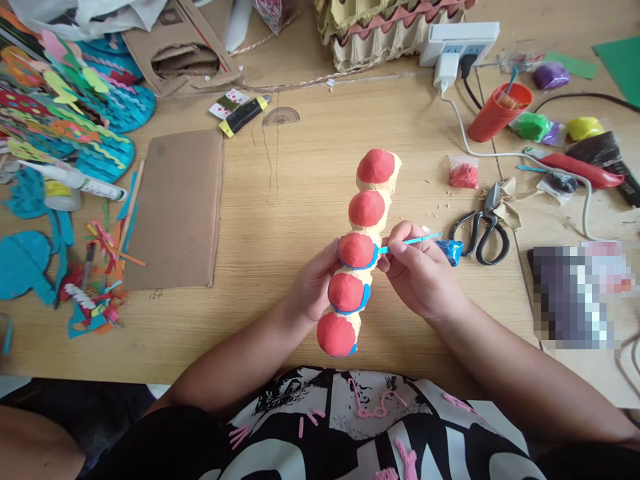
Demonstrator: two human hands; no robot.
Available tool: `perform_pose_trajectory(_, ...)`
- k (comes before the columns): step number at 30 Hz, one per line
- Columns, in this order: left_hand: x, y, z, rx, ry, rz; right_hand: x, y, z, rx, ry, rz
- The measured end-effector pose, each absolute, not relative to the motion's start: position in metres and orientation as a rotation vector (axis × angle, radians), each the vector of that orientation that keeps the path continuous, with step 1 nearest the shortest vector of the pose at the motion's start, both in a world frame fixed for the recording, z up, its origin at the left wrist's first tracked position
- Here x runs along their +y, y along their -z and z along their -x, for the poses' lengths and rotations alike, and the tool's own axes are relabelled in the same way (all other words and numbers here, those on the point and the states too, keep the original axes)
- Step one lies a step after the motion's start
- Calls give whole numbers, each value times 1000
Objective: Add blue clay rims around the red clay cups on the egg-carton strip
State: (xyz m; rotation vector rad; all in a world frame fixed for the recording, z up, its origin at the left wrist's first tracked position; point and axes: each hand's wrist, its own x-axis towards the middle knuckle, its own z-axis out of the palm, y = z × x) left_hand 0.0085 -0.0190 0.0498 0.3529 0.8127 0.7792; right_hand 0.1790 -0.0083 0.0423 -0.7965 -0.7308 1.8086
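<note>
A strip of egg carton (357,251) with several cups in a row, each topped with red clay, is held up over the table. Blue clay edges the three cups nearest my body. My left hand (317,283) grips the strip from its left side, fingers partly hidden behind it. Between the thumb and fingers of my right hand (417,270) is a thin light-blue tool (413,241), its left end touching the blue clay on the middle cup. A packet of blue clay (451,252) lies just beyond my right hand.
Black-handled scissors (483,230) and a red cup (500,112) stand out on the right, near a white cable (457,120). A cardboard sheet (173,210) and colourful paper scraps (100,293) lie left. Egg cartons (385,33) and a power strip (460,40) are at the back.
</note>
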Motion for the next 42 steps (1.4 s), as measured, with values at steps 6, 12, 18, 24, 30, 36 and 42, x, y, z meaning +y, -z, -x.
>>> perform_pose_trajectory(6, -19, -46, -9, 783, -806, -377, -8, -42, -178, -762, -1761, 788)
perform_pose_trajectory(12, -19, -43, -7, 733, -810, -392, -7, -42, -179, -720, -1798, 782)
perform_pose_trajectory(18, -19, -43, -6, 720, -806, -364, -8, -40, -180, -643, -1829, 774)
perform_pose_trajectory(24, -20, -44, -8, 746, -790, -345, -8, -41, -178, -635, -1845, 765)
perform_pose_trajectory(30, -21, -38, -6, 754, -821, -369, -7, -42, -178, -597, -1874, 772)
perform_pose_trajectory(36, -20, -46, -7, 800, -779, -369, -7, -42, -178, -598, -1880, 778)
perform_pose_trajectory(42, -19, -48, -8, 795, -800, -383, -6, -40, -178, -607, -1889, 777)
